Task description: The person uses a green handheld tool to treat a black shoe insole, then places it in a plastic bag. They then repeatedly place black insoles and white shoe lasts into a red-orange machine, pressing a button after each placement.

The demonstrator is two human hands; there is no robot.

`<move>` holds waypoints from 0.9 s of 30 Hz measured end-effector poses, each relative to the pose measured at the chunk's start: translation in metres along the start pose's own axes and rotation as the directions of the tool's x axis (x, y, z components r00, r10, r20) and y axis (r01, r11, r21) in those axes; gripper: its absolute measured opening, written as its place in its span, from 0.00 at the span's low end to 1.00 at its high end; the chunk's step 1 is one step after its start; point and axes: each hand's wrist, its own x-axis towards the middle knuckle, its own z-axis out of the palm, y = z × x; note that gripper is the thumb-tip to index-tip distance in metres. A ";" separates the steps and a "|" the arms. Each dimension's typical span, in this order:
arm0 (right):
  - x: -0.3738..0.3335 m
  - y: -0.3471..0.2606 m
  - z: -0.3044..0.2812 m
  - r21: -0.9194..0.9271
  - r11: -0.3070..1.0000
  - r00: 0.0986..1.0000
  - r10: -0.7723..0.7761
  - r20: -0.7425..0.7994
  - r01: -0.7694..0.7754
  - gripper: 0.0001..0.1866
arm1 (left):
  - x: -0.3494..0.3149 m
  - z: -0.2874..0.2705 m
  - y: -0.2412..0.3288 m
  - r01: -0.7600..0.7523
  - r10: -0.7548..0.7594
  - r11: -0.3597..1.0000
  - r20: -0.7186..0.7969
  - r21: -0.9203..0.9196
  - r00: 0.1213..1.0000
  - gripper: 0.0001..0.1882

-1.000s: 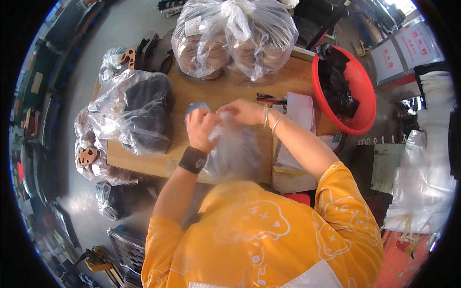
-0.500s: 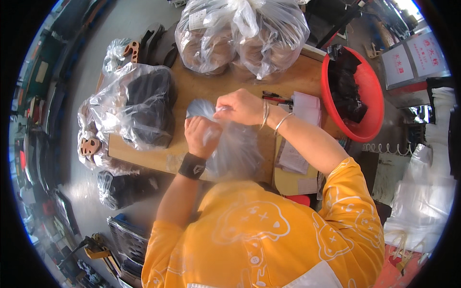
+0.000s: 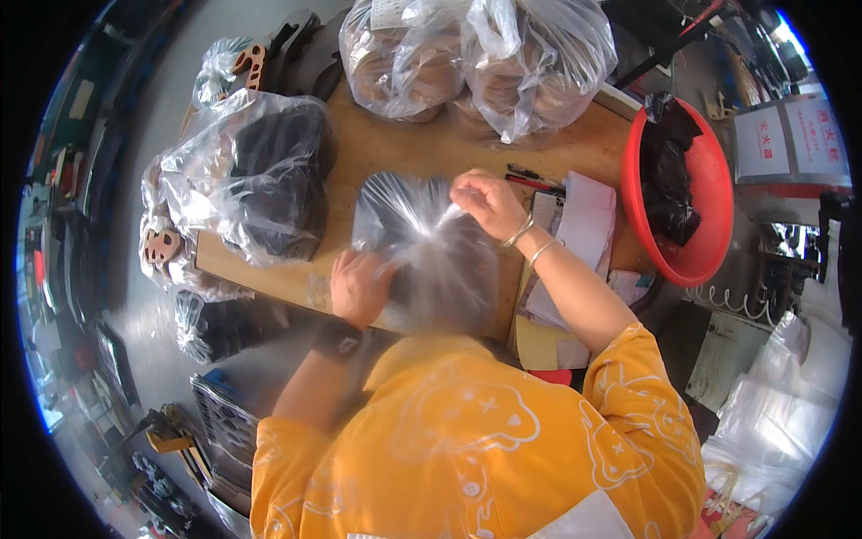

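In front of me on the wooden table lies a clear plastic bag point(image 3: 446, 278) with dark contents. Its top is gathered and twisted into a knot-like bunch, with folds fanning outward. My right hand point(image 3: 489, 205), wearing two bangles, is closed on the bag's drawn-out end, pulling it to the right. My left hand point(image 3: 359, 289), with a black wristband, is at the bag's left side, fingers bent toward it. Its fingertips are blurred and partly hidden, so their grip cannot be made out.
Left, another clear bag point(image 3: 278, 180) holds dark pieces. Large clear bags of round tan items point(image 3: 404, 76) stand at the far edge. Papers point(image 3: 584, 211) and pens point(image 3: 534, 175) lie on the right. Beyond them, a red basin point(image 3: 714, 198) holds a black plastic bag point(image 3: 669, 180).
My hands have moved apart: the right to the right with the bag's end, the left down and left. The gathered bag top now shows between them. The view has shifted slightly.
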 end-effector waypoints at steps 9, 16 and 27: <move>0.023 -0.008 0.007 -0.329 0.931 0.926 -0.025 0.378 0.160 0.16 | -0.007 -0.001 -0.019 0.256 -0.275 0.961 0.222 0.108 0.936 0.15; 0.000 -0.014 0.014 -0.644 0.626 0.833 -0.017 0.553 0.440 0.15 | 0.045 -0.007 0.038 -0.146 0.122 0.985 0.234 0.090 0.965 0.08; -0.021 0.059 0.009 0.031 0.994 0.992 0.107 -0.074 -0.105 0.15 | 0.021 0.070 0.030 -0.048 0.028 0.828 -0.044 -0.558 0.999 0.24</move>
